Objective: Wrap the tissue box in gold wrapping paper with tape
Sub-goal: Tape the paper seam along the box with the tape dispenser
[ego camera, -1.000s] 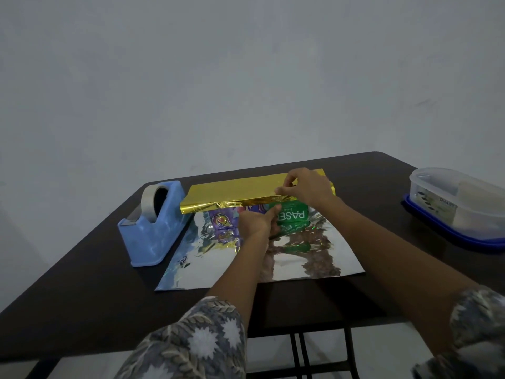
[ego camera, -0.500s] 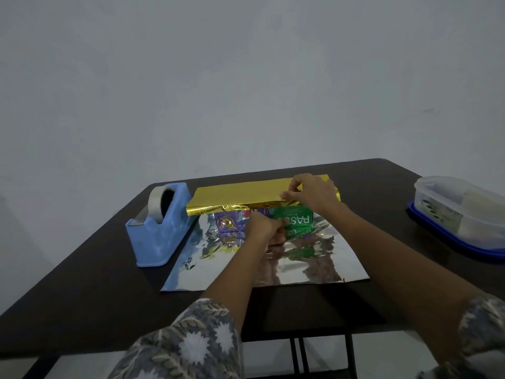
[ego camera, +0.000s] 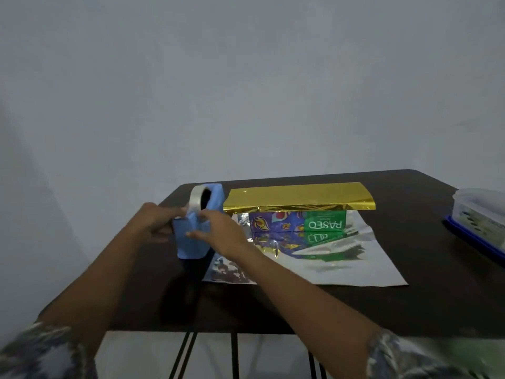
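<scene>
1. The tissue box (ego camera: pixel 297 224) sits on the silver inside of the wrapping paper (ego camera: pixel 341 269). The gold flap is draped loosely over its top, with no tape on it that I can see.
2. The box side reads "PASEO", upside down from here. The smaller print is too tiny to read.
3. Both hands are together at the blue tape dispenser (ego camera: pixel 191 242), just left of the paper. The left hand (ego camera: pixel 153 224) grips its side and the right hand (ego camera: pixel 221 233) has its fingers at the cutter end. I can't tell if they've pinched any tape.
4. Tip imo: brace the dispenser down, pull a short strip and snap it on the cutter. That flap looks springy.
</scene>
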A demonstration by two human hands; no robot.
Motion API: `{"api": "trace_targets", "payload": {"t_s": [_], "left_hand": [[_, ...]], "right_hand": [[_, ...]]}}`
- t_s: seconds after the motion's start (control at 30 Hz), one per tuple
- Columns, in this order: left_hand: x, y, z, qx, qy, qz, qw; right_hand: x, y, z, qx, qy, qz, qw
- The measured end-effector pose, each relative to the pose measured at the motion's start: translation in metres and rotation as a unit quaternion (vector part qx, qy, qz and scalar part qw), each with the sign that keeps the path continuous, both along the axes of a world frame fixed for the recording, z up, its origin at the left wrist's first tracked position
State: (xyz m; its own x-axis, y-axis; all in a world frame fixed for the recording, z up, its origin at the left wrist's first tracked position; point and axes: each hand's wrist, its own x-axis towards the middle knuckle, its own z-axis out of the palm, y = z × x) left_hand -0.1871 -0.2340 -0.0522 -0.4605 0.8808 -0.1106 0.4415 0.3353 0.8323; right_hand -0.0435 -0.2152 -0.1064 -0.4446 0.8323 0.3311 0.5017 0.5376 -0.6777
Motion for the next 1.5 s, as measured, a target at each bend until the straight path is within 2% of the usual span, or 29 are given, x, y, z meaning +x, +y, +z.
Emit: {"api": "trace_targets", "payload": {"t_s": [0.1,0.3,0.47,0.6,0.8,0.93,1.07,1.2,1.43,1.5], "left_hand": [[-0.003,0.001,-0.002,0.007,-0.104,-0.001,0.995],[0.002,0.005,0.010,-0.035,-0.133,-0.040,0.990],[0.003,0.007,0.013,-0.030,-0.177,-0.032,0.983],[0.006,0.003,0.011,0.031,-0.203,-0.024,0.978],[-0.004,-0.012,-0.032,0.175,-0.308,0.002,0.935],[0.004,-0.024,-0.057,0.227,-0.308,0.040,0.923],[0.008,-0.019,-0.061,0.227,-0.287,0.053,0.929],[0.014,-0.010,-0.068,0.223,-0.269,0.100,0.932],[0.025,-0.006,-0.078,0.234,-0.332,0.152,0.901],[0.026,-0.010,-0.078,0.219,-0.343,0.154,0.900]], "right_hand": [[-0.020,0.002,-0.009,-0.018,0.060,-0.050,0.997],[-0.018,0.010,-0.011,-0.043,0.080,-0.060,0.994],[-0.020,0.012,-0.015,-0.025,0.052,-0.074,0.996],[-0.020,0.010,-0.017,0.000,0.048,-0.092,0.995],[-0.021,0.009,-0.017,0.000,0.042,-0.105,0.994],[-0.018,0.010,-0.021,-0.035,0.091,-0.068,0.993],[-0.014,0.019,-0.030,-0.091,0.126,-0.021,0.988],[-0.013,0.024,-0.032,-0.085,0.106,-0.022,0.990],[-0.008,0.022,-0.026,-0.099,0.060,0.012,0.993],[0.003,0.017,-0.017,-0.069,0.035,0.021,0.997]]}}
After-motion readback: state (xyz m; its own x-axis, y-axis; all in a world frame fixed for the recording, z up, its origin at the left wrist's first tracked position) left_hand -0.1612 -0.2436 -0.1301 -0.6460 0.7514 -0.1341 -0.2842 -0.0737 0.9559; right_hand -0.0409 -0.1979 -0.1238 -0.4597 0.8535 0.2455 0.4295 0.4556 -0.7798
